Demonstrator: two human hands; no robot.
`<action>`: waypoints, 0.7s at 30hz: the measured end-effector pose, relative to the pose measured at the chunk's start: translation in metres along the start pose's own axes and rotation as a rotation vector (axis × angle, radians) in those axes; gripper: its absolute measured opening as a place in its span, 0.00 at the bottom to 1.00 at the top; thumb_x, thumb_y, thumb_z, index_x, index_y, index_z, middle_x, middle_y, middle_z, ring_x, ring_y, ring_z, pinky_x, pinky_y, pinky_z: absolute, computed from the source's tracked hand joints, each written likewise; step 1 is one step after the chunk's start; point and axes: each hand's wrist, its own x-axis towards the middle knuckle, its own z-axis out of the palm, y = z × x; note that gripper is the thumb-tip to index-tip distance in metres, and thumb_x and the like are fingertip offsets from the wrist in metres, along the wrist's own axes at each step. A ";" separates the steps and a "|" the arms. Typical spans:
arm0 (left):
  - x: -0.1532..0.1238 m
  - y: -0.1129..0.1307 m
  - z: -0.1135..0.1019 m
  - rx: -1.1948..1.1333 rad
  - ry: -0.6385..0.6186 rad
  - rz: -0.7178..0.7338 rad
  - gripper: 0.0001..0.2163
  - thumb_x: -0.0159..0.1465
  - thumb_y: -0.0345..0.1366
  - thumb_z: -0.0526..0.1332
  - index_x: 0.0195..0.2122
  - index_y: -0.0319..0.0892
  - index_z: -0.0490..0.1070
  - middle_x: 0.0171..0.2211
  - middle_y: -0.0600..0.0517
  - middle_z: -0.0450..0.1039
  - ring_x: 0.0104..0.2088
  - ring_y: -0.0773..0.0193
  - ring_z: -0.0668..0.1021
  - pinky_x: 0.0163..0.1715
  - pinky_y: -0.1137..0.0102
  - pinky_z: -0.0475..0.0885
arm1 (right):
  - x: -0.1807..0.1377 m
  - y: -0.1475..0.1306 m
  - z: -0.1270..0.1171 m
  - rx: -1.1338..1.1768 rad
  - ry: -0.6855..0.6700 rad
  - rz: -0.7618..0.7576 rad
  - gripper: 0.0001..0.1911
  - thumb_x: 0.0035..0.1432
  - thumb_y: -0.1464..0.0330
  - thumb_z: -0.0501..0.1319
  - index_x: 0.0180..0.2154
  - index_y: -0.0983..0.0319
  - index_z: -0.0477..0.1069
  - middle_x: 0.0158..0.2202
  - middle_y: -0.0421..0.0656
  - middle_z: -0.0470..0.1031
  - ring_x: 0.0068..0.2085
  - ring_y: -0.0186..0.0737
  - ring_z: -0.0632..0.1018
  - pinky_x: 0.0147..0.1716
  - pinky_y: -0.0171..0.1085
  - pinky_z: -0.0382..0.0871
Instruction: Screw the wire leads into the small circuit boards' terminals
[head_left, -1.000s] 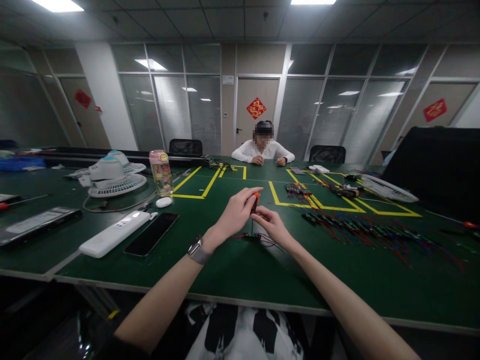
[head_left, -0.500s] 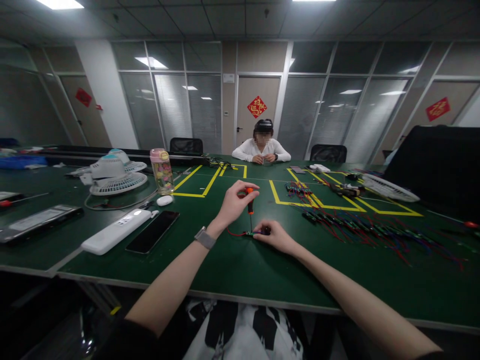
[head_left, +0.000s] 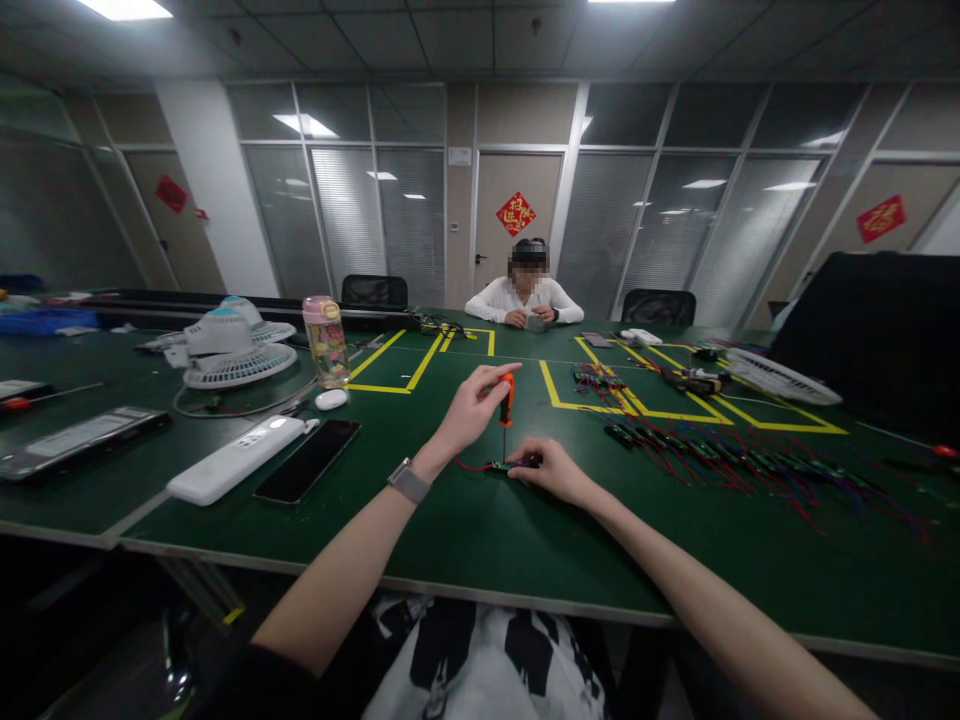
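1. Left hand [head_left: 466, 414]: fingers closed around the orange screwdriver [head_left: 508, 396], held upright with its tip pointing down below them.
2. Right hand [head_left: 553, 468]: fingers curled onto the circuit board [head_left: 501, 465], holding it on the worktop [head_left: 480, 535] directly beneath the screwdriver tip.

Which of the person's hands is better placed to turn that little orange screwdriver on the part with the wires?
Left, probably. The left hand pinches the screwdriver upright, tip at the small board, while the right hand holds that board down on the table.
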 end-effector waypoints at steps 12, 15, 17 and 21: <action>-0.001 0.003 0.004 -0.146 -0.067 -0.064 0.16 0.64 0.36 0.56 0.53 0.42 0.69 0.43 0.47 0.72 0.41 0.64 0.76 0.41 0.68 0.73 | 0.000 -0.002 -0.005 -0.046 -0.019 -0.069 0.09 0.52 0.65 0.66 0.33 0.63 0.80 0.31 0.44 0.75 0.31 0.37 0.74 0.32 0.34 0.66; -0.002 0.001 0.005 -0.106 0.002 -0.074 0.16 0.61 0.35 0.60 0.50 0.41 0.71 0.40 0.48 0.72 0.37 0.65 0.76 0.39 0.68 0.74 | 0.000 0.000 -0.003 -0.034 -0.002 -0.048 0.08 0.52 0.66 0.66 0.33 0.63 0.80 0.31 0.43 0.75 0.30 0.36 0.73 0.32 0.34 0.66; -0.002 -0.001 0.006 0.083 0.167 -0.015 0.13 0.58 0.36 0.63 0.44 0.41 0.74 0.38 0.49 0.70 0.37 0.65 0.75 0.39 0.70 0.73 | 0.000 0.001 -0.001 -0.050 0.013 -0.037 0.08 0.51 0.67 0.65 0.34 0.63 0.79 0.30 0.43 0.75 0.30 0.36 0.73 0.31 0.34 0.65; -0.001 -0.006 0.003 0.062 0.127 -0.002 0.14 0.64 0.37 0.56 0.49 0.44 0.72 0.43 0.48 0.69 0.41 0.64 0.75 0.41 0.68 0.73 | 0.001 0.001 0.003 -0.056 0.022 -0.034 0.08 0.51 0.70 0.64 0.35 0.63 0.78 0.29 0.42 0.74 0.31 0.35 0.72 0.32 0.34 0.65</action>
